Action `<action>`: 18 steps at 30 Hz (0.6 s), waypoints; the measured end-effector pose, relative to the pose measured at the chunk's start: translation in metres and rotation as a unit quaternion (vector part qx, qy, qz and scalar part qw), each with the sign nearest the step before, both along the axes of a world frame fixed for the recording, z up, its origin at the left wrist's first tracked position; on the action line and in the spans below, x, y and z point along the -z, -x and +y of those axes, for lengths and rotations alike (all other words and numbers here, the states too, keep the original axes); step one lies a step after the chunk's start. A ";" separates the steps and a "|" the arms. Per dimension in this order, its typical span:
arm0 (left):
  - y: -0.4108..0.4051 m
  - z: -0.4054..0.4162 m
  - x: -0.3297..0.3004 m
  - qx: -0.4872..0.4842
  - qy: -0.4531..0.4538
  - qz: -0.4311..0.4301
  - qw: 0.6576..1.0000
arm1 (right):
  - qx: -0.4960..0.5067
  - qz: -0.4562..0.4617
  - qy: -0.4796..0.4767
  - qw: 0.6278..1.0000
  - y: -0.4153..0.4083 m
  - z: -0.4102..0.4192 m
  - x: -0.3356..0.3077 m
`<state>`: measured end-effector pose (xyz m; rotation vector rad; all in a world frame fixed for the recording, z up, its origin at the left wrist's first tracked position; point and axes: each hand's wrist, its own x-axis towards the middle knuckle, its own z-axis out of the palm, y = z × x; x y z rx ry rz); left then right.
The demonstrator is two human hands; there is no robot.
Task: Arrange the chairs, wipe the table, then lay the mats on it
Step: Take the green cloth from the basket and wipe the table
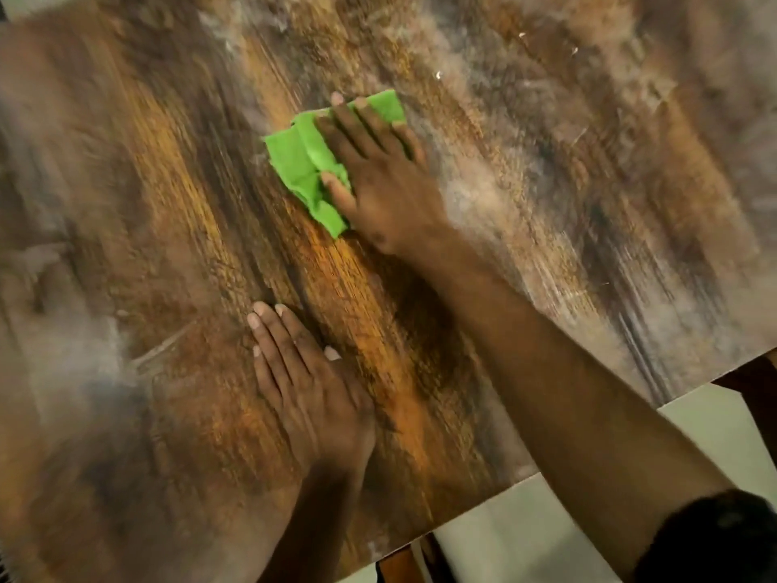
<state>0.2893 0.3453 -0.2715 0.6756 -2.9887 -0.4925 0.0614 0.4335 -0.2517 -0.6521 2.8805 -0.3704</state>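
The right hand [378,178] is pressing flat, fingers straight and spread, on a crumpled green cloth [307,162] lying mid-table. The left hand [307,393] is resting open, palm down, nearer the person on the mottled brown wooden table [147,204], holding nothing.

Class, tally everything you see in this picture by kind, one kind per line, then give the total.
Hands: 2, the right hand pressing the cloth, the left hand flat on the table
Green cloth: 1
Table: 1
Total: 4
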 end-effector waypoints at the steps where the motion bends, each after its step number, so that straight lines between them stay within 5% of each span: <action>1: 0.000 0.000 -0.001 0.013 0.002 -0.006 1.000 | 0.013 0.005 -0.004 1.000 -0.005 0.019 0.000; 7: -0.002 0.005 -0.004 0.220 0.017 -0.033 0.975 | 0.038 -0.017 -0.058 0.997 -0.170 0.147 -0.015; 10: 0.000 0.006 -0.003 0.233 0.032 -0.050 0.971 | 0.016 -0.056 -0.086 0.995 -0.227 0.176 -0.018; 18: 0.001 0.006 -0.009 0.224 0.012 -0.053 0.973 | 0.024 -0.017 -0.076 0.997 -0.142 0.131 -0.009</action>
